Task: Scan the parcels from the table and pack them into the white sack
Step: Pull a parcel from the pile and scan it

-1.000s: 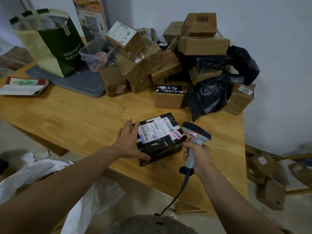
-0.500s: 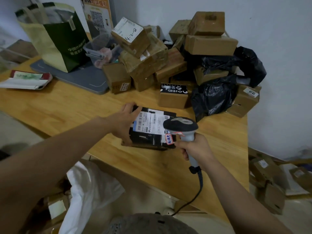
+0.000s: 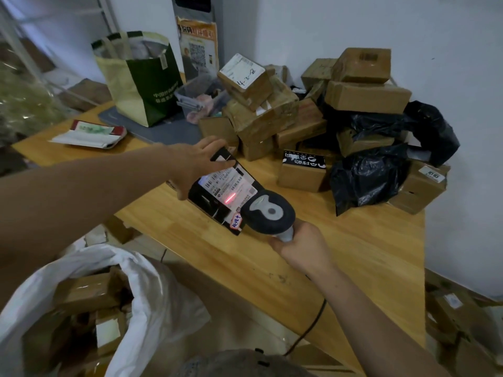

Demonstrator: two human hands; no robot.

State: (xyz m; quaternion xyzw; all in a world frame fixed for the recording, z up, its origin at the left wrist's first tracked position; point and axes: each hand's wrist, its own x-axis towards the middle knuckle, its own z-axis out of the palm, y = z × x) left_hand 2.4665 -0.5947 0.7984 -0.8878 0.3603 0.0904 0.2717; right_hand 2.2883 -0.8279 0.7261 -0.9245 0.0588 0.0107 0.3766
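Left hand (image 3: 194, 165) fingers are gripping the black parcel (image 3: 217, 191) on the bench (image 3: 353, 254); right hand (image 3: 302, 248) fingers are wrapping the barcode scanner (image 3: 268, 212), throwing a red line on its label.

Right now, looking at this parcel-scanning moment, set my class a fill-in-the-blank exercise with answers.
The right hand grips the ____ by its handle.
The left hand holds a ____ parcel with a white label.
A ____ scan line glows on that label.
Missing words: scanner, black, red.
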